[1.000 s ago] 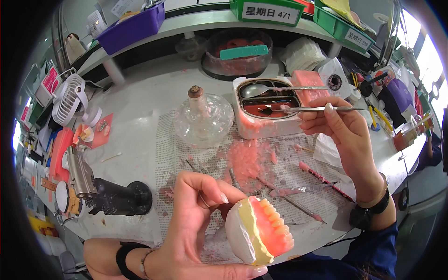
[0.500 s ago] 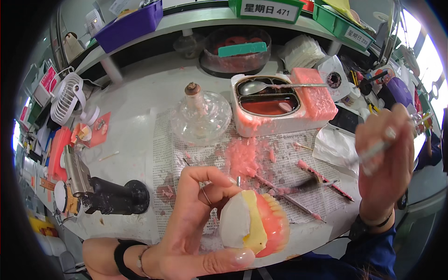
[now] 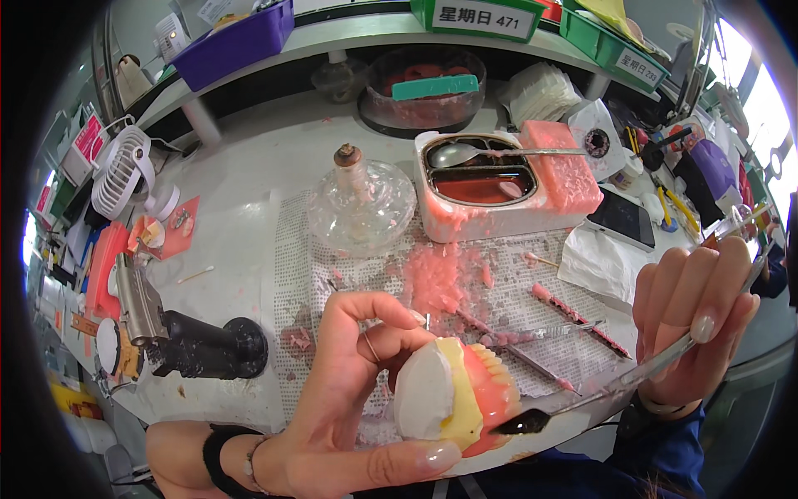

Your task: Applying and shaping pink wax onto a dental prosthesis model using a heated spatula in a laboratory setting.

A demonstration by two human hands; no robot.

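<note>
Bottom edge of frame: both forearms cut off, lower part of left hand (image 3: 349, 399) partly out of view. Left hand closed around a denture model (image 3: 453, 395), white and yellow base with pink gums and teeth, thumb under it, fingers curled behind; sits at lower centre. Right hand (image 3: 694, 320) at lower right pinches a slim metal spatula (image 3: 598, 391); its dark tip touches the model's lower right edge, whatever's on the tip too dark to make out. Right wrist hidden by the table (image 3: 249, 166) edge. Behind the hands, newspaper sheet (image 3: 349, 274) smeared with pink wax, a few wax-coated tools lying on it. Mid frame: glass spirit lamp (image 3: 362, 200), white tray of red wax (image 3: 490, 187) with a spoon across it, pink block on its right side. Left: black torch (image 3: 199, 345), small white fan (image 3: 120, 170). Top: purple bin (image 3: 237, 41) upper left, green bins with white rectangular labels top centre and upper right; text partly cropped.
</note>
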